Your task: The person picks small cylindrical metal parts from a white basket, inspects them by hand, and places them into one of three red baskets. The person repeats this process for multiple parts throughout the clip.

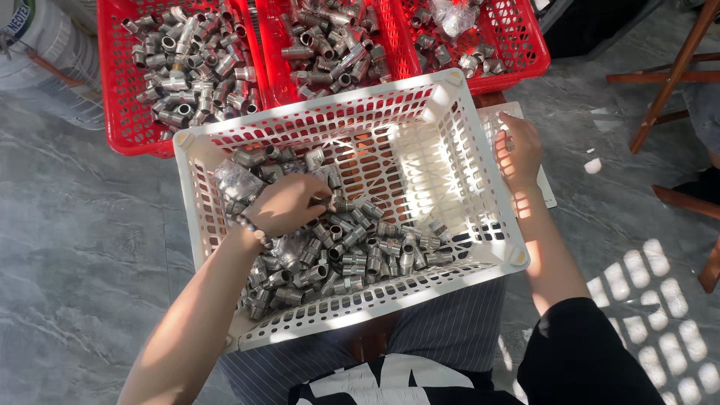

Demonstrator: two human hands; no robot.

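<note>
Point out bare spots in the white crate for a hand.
White crate: the floor by its far and right walls is bare. Metal fittings crowd the near-left half, where the left hand digs. Red baskets are packed. Right hand is outside the crate.

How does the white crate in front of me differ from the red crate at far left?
The white crate is tilted toward the person; the red crate lies flat on the floor. The white one is partly filled, its metal fittings heaped at the low near side with the far part bare; the red one's fittings spread across it. The left hand reaches into the white one; no hand touches the red. Both are perforated plastic holding grey fittings.
</note>
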